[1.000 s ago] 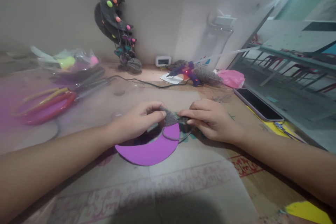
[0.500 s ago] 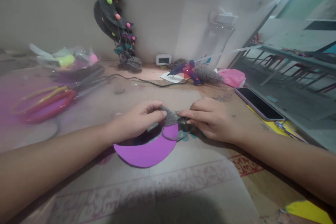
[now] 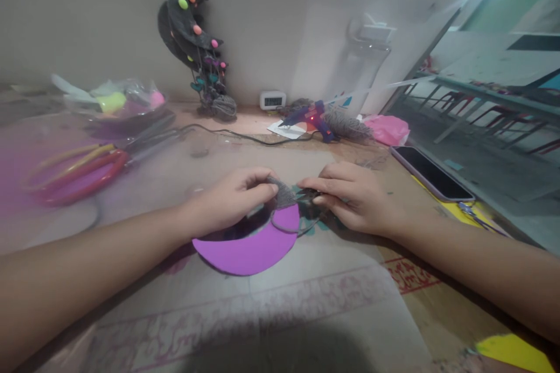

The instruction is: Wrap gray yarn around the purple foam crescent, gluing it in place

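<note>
A purple crescent-shaped cutout (image 3: 251, 253) has its upper tip wrapped in grey yarn (image 3: 285, 193). My left hand (image 3: 242, 195) pinches that wrapped tip between thumb and fingers. From the crescent a loose loop of the same yarn curves over to my right hand (image 3: 354, 195). The right thumb and fingers close around a small dark bundle (image 3: 310, 193) that appears to be yarn; its detail is blurred. The right fingertips are just apart from the wrapped tip. Part of the crescent's inner edge is hidden behind my left hand.
A glue gun (image 3: 310, 119) with a lit red light lies near grey yarn skeins (image 3: 347, 125). A phone (image 3: 431, 172) lies at right, scissors (image 3: 83, 172) at left. A small digital clock (image 3: 273, 100) and a decorated dark crescent hanging (image 3: 186, 23) are at the wall.
My right hand has drawn slightly right, away from the wrapped tip, and its fingers have parted a little around the bundle. The crescent has shifted slightly right in view.
</note>
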A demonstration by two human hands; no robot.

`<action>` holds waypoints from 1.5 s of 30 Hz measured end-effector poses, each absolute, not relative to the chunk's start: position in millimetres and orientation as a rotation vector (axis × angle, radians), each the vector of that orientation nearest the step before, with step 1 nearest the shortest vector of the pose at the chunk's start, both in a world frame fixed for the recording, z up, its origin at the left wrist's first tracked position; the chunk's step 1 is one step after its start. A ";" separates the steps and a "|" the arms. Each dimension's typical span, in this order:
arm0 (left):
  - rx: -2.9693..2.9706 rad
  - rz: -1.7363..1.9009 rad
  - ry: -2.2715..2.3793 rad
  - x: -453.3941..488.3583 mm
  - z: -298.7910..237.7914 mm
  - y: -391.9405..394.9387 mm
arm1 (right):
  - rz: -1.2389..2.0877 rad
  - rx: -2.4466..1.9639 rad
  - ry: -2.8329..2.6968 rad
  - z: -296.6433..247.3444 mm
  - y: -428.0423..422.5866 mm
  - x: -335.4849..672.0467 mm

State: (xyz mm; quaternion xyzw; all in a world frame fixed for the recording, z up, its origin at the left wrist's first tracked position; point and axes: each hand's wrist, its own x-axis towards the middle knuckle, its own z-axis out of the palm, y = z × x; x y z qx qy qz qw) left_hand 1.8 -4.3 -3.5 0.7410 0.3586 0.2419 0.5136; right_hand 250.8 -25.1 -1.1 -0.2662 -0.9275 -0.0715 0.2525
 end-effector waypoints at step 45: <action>1.849 0.574 0.892 2.2 -3.2 -4.6 | -0.201 -0.735 -2.506 0.0 -24.5 250.2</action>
